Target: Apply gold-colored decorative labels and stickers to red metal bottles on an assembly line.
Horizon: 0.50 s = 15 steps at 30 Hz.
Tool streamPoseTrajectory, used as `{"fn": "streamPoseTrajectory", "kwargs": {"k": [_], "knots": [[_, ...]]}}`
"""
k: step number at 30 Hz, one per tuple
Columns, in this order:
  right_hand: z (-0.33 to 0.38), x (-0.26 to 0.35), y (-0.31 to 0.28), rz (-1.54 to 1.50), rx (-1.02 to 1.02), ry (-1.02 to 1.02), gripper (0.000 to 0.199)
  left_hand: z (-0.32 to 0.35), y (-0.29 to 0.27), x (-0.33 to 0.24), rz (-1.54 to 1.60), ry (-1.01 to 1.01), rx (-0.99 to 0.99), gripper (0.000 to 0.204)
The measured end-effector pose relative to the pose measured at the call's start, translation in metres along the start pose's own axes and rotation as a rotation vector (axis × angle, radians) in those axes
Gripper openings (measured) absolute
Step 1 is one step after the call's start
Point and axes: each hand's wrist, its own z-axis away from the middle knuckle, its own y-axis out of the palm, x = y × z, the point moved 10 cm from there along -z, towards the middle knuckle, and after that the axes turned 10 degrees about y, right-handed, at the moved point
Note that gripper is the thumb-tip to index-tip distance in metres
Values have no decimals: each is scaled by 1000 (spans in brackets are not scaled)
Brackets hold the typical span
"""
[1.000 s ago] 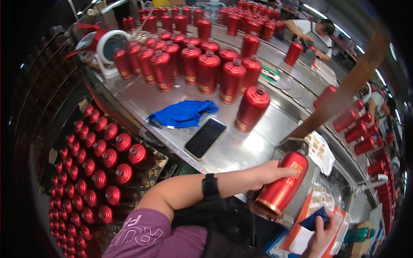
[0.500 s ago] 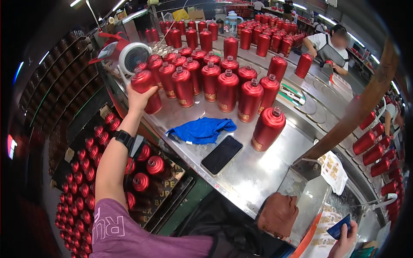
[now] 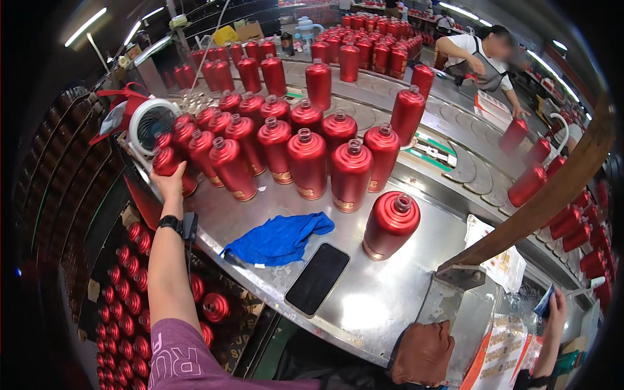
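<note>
A person's left hand reaches up along the left edge of a steel counter, fingers clamped on a red bottle at the near-left corner of a tight cluster of red bottles. The held bottle stands just below a small white fan, touching its neighbours in the cluster. A black watch circles the wrist.

The right hand shows at the lower right, well apart from the cluster, fingers closed on a small blue packet; the view is too small to tell more of it.

Toward the person from the cluster, 1 red bottle stands alone, open-necked, with a gold band at its base. Left of it lie a crumpled blue cloth and, just beside the cloth, a black phone face down.

Right of the lone bottle, white printed sheets lie on the counter. A green and white label strip sits beyond it. Below the counter's left edge, a box of red bottles lying on their sides shows round bases. Another person in a white shirt works at the far side.
</note>
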Motion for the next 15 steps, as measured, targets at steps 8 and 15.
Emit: {"fn": "streamPoseTrajectory", "kwargs": {"k": [8, 15], "knots": [[-100, 92, 89, 142, 45, -40, 38, 15, 33, 61, 234, -403, 480, 93], [-178, 192, 105, 572, -349, -164, 66, -72, -87, 30, -156, -10, 232, 97]]}}
